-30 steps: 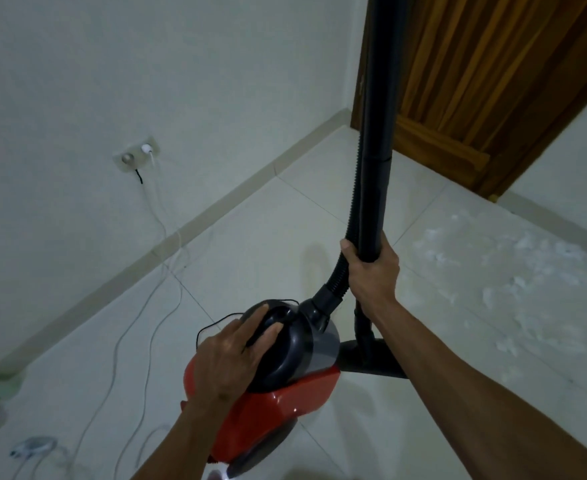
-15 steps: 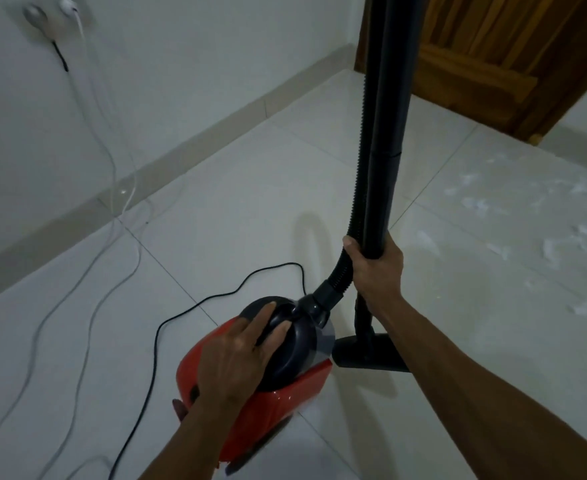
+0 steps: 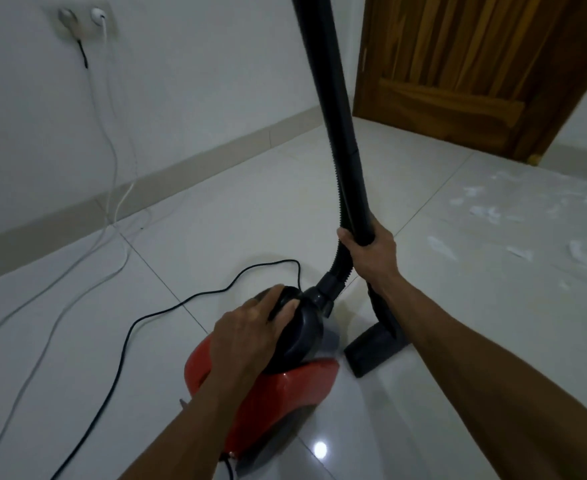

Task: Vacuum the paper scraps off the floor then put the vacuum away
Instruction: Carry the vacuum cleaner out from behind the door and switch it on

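Red plastic formed the body of the vacuum (image 3: pixel 285 393), over whose dark rounded front the left hand (image 3: pixel 250 327) was laid flat, fingers spread and curved against the housing rather than closed around it. The right hand (image 3: pixel 371 252) was wrapped tightly about the black wand (image 3: pixel 340 133), which was held nearly upright, with the ribbed hose (image 3: pixel 337 258) pressed alongside it in the same grip. Both forearms were extended forward and down, the hands kept apart.

A black power cord (image 3: pixel 146 320) was trailed across the tiled floor (image 3: pixel 216 220) to the left of the left hand, and white cables (image 3: pixel 112 161) were hung from a wall socket (image 3: pixel 81 22) beyond it. A wooden door (image 3: pixel 458 71) was seen past the right hand. The floor nozzle (image 3: pixel 371 351) was rested just below the right hand. Paper scraps (image 3: pixel 493 216) were scattered well to the right of the right hand.
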